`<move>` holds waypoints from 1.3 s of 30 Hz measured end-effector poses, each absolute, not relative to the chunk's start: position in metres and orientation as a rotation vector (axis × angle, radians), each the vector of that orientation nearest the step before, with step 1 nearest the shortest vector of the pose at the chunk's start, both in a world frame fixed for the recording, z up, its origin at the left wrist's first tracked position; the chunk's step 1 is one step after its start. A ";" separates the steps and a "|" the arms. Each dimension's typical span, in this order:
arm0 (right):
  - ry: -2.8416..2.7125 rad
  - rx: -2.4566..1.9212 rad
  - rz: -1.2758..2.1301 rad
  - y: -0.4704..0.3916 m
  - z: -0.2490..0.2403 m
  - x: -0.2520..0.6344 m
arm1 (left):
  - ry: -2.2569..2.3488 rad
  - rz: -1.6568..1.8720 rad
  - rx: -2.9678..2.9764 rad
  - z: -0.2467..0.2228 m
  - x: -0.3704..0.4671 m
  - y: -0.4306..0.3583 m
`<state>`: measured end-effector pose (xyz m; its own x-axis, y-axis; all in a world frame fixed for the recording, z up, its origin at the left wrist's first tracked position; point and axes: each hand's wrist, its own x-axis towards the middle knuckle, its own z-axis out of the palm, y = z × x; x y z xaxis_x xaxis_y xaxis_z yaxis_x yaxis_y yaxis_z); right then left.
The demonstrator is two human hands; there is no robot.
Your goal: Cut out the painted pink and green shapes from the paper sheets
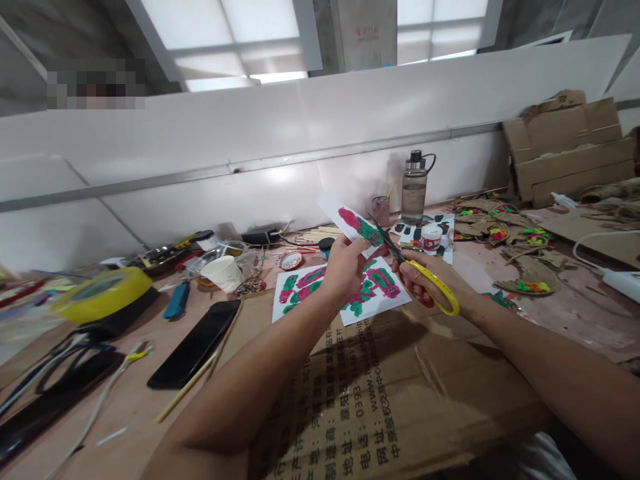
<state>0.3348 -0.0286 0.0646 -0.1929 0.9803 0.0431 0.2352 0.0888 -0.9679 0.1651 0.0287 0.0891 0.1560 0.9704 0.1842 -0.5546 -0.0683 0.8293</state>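
My left hand (349,265) pinches a strip of white paper (334,208) painted in pink and green, held up above the table. My right hand (425,275) grips a pair of scissors with yellow handles (445,293). Their dark blades point up and left, at the right edge of the painted strip. Whether the blades are cutting into the paper I cannot tell. Beneath both hands lie white sheets (350,317) with pink and green painted shapes, on a flattened cardboard sheet (400,400) with printed characters.
Behind my right hand stand a water bottle (414,190), a small paint jar (431,237) and a stained cup (381,210). To the left are a paper cup (221,273), a black phone (195,343) and a yellow tape roll (103,297). Decorated brown pieces (533,273) lie right.
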 end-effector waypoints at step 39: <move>-1.587 -1.303 1.108 -0.025 0.064 0.335 | 0.536 1.401 1.017 0.080 0.163 0.043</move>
<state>0.3349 -0.0254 0.0640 -0.1637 0.9856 0.0434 0.2992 0.0915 -0.9498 0.1633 0.0425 0.0802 0.1515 0.9562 0.2504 -0.5449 -0.1306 0.8282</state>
